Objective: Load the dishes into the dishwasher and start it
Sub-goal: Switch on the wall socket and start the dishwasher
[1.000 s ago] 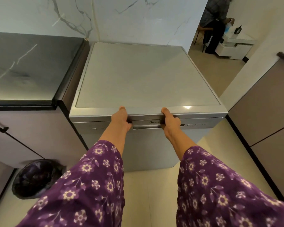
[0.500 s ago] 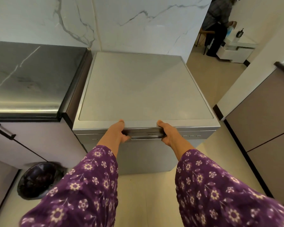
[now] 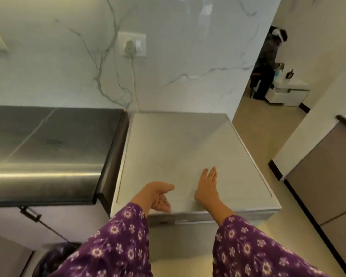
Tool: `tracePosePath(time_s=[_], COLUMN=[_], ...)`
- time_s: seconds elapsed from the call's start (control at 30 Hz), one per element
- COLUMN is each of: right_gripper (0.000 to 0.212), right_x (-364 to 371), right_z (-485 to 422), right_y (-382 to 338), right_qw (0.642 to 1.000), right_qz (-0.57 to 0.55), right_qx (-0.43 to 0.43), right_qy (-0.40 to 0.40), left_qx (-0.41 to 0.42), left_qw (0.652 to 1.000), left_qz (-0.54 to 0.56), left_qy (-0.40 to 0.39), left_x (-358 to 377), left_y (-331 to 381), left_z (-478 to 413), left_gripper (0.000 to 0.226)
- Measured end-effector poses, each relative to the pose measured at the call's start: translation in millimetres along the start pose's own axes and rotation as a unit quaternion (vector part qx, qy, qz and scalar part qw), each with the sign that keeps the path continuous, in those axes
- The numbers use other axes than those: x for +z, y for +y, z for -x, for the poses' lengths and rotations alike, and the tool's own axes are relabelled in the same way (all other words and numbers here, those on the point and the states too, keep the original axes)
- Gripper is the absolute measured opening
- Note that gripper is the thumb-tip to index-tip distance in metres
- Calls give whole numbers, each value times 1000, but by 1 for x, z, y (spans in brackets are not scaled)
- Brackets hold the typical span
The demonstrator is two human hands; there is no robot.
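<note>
Bin (image 3: 54, 256) half behind the left sleeve (image 3: 112, 244); dishwasher panel (image 3: 168, 220) markings illegible.

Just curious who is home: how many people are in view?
2. The camera wearer, shown only by a left hand and right hand over the dishwasher; another person is at a white table in the far room. Others may be hidden.

The left hand (image 3: 156, 196) and right hand (image 3: 207, 188) are side by side over the dishwasher (image 3: 180, 148) top's front edge; the bench (image 3: 48, 148) lies to their left, a wall socket (image 3: 131, 44) beyond
</note>
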State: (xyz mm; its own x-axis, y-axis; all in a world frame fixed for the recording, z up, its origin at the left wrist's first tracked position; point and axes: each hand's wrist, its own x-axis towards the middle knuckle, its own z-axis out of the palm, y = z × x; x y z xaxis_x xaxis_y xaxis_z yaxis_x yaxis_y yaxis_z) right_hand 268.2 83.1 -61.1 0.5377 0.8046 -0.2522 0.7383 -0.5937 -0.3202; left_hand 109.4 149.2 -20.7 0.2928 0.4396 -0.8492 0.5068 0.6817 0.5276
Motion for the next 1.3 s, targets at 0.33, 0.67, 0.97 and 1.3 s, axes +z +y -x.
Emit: tracePosePath(time_s=[0.33,0.67,0.97,1.3], right_gripper=[75,81,89,102], right_x=[-135,-213,-198,-183], right_z=[-140,-290,-353,-367], right_y=[-124,-273,-343,-352], right_qw=[967,902,871,872], right_qz=[24,151,229,249], right_qx=[-225,-378,-384,-361], right_qy=[118,145,205,216], left_qx=[245,176,131,126], left_qw=[927,885,849,831], left_qz=[-173,-355,-431,-439], left_qy=[227,246,277,317], left_x=[-84,-144,-135,-124], left_y=[149,174,149,154], left_z=[0,-80,-146,-165], left_gripper=[24,58,37,49])
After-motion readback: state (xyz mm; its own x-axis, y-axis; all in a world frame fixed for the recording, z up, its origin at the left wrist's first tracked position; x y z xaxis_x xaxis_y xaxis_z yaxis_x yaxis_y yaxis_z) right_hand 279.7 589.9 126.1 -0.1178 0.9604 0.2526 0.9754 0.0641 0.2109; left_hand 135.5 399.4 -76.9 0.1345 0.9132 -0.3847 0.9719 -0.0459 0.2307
